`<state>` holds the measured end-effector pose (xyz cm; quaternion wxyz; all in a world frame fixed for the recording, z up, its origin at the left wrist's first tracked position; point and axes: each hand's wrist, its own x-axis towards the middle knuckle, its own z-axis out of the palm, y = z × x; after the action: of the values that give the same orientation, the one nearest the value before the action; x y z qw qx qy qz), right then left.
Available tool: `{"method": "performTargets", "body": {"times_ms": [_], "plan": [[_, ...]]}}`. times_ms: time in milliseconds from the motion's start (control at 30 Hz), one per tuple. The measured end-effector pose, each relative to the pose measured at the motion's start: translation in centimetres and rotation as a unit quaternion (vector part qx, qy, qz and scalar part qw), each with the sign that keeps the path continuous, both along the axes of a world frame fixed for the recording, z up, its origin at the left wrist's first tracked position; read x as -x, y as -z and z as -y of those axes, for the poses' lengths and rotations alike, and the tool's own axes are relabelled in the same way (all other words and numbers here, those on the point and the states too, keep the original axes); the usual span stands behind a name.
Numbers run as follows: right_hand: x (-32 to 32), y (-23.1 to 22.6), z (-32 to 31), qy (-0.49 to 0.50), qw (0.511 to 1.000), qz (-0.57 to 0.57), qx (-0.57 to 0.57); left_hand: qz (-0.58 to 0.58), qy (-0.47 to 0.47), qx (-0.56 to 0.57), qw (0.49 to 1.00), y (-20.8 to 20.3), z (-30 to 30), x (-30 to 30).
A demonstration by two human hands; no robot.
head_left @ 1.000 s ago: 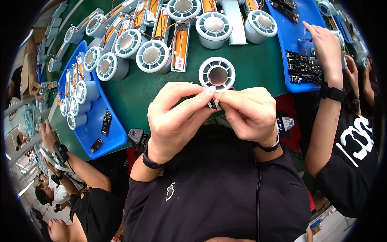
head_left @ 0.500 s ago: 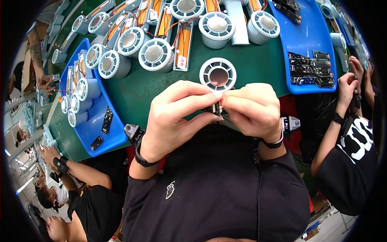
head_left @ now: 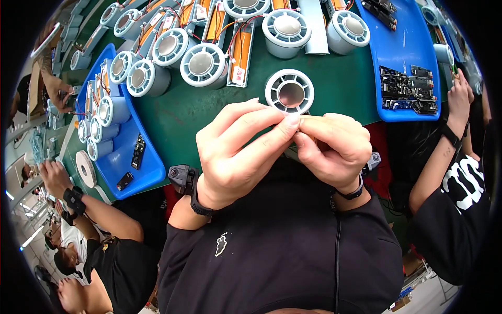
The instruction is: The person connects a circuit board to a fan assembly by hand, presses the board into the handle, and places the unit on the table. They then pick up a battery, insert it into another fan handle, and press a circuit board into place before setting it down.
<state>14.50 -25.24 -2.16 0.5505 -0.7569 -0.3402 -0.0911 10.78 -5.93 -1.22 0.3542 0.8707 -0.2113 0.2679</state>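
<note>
A light blue housing with a round spoked head and a metallic disc in it (head_left: 291, 95) stands upright in front of me, its handle part hidden by my hands. My left hand (head_left: 238, 149) is closed in a pinch just below the rim of the head, thumb against fingers. Against it, my right hand (head_left: 337, 149) also pinches, with thumb and forefinger together. Whatever small part lies between the fingertips is hidden. The fingertips of both hands meet close under the head.
Several similar housings (head_left: 204, 64) with orange cells and wires line the far side of the green table (head_left: 172, 120). A blue tray (head_left: 149, 175) at left holds housings and two circuit boards (head_left: 138, 152). Another blue tray (head_left: 402, 44) at right holds stacked boards (head_left: 402, 89). Co-workers sit on both sides.
My left fingers have come up and closed in nearer the right hand, covering the board edge that showed between them. A white roll now shows beside the left tray.
</note>
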Motion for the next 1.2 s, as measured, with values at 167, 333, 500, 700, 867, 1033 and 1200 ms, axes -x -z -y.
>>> {"method": "performTargets", "body": {"times_ms": [167, 333, 500, 700, 867, 1033, 1200], "plan": [[0.0, 1.0, -0.2, -0.013, 0.998, -0.024, -0.065, -0.003, -0.004, -0.011, 1.000, -0.4, -0.1, 0.4], [0.3, 0.6, 0.9, 0.021, 0.996, -0.023, -0.080, -0.272, -0.030, 0.187, 0.943, -0.4, -0.4, 1.2], [0.3, -0.9, 1.4, -0.065, 0.994, -0.007, 0.092, -0.362, -0.046, 0.374, 0.853, -0.3, 0.4, 1.4], [0.6, 0.6, 0.4, -0.012, 0.985, 0.075, 0.158, -0.377, -0.017, 0.465, 0.801, -1.2, 0.4, 1.5], [0.7, 1.1, 1.3, 0.006, 0.997, -0.012, 0.076, -0.316, 0.012, 0.254, 0.914, -1.0, -1.2, 1.7], [1.2, 2.4, 1.4, 0.077, 0.996, -0.032, -0.011, -0.199, 0.047, -0.063, 0.977, -2.9, -1.7, 1.4], [0.7, 2.4, 1.2, 0.064, 0.995, -0.059, -0.042, -0.223, 0.052, 0.003, 0.973, -1.6, -0.8, 2.1]]}}
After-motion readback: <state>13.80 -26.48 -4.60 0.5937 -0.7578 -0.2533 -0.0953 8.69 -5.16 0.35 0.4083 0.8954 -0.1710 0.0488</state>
